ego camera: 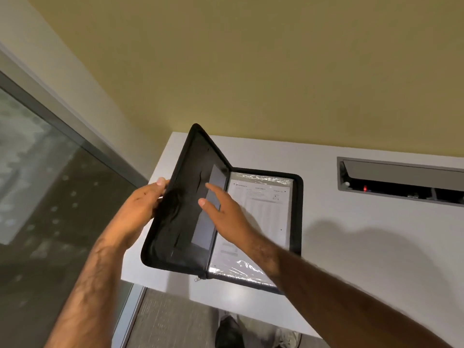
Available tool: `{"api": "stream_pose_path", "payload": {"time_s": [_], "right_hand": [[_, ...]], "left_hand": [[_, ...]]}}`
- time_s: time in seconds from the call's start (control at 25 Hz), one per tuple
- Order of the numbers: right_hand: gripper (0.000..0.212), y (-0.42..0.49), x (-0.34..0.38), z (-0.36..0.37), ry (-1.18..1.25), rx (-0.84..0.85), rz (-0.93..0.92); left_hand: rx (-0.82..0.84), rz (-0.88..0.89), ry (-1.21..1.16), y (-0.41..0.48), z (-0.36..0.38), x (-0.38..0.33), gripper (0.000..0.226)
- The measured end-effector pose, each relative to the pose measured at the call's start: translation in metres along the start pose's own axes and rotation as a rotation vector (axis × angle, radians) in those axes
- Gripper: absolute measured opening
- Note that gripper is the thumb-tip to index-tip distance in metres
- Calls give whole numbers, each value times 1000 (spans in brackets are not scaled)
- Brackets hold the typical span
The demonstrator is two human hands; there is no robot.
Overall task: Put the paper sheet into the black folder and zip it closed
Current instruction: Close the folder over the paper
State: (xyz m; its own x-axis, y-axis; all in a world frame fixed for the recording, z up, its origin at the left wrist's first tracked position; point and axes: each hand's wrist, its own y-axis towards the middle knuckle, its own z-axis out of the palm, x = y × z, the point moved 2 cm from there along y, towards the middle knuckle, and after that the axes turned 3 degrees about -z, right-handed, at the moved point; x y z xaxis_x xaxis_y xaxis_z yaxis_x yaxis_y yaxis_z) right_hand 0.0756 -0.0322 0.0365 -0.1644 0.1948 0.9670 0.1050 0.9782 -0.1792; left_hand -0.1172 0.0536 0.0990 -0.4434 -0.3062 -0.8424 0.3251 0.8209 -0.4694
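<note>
The black folder (185, 212) lies half open on the white table (351, 247), near its left corner. Its right half rests flat and its left cover is raised at a steep angle. The paper sheet (266, 212), printed and under a clear plastic sleeve, lies in the flat right half. My left hand (143, 207) grips the outer edge of the raised cover. My right hand (226, 212) hovers over the spine with fingers spread, fingertips against the inner side of the cover, holding nothing. The zip pull (197, 279) hangs at the folder's near edge, by the spine.
A recessed cable box (401, 182) with an open lid and a small red light sits in the table at the right. A glass partition (50, 197) stands to the left. A yellow wall rises behind. My shoes (231, 330) show below the table's near edge.
</note>
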Motion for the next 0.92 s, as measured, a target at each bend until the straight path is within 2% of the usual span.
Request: {"api": "stream_pose_path", "payload": {"time_s": [0.08,0.12,0.32,0.52,0.64,0.8,0.92], "right_hand": [[55,-10,12,-6,174,-18,36],[55,-15,14,-11,232,-30,49],[52,-41,13,-42,390,-93,77],[47,-63,-13,-74,515,-216,173],[43,-74,-38,-91,478,-307,186],[37,-90,-83,-106,262,-458,304],[31,-103,-122,-107,80,-501,410]], "left_hand": [[118,60,65,-12,30,-8,39],[129,92,129,-16,45,-11,39],[68,201,307,-38,125,-20,64],[98,211,306,-33,190,-8,53],[111,159,321,-27,207,22,54],[45,22,435,-15,189,84,61],[36,-75,551,-6,165,129,64]]}}
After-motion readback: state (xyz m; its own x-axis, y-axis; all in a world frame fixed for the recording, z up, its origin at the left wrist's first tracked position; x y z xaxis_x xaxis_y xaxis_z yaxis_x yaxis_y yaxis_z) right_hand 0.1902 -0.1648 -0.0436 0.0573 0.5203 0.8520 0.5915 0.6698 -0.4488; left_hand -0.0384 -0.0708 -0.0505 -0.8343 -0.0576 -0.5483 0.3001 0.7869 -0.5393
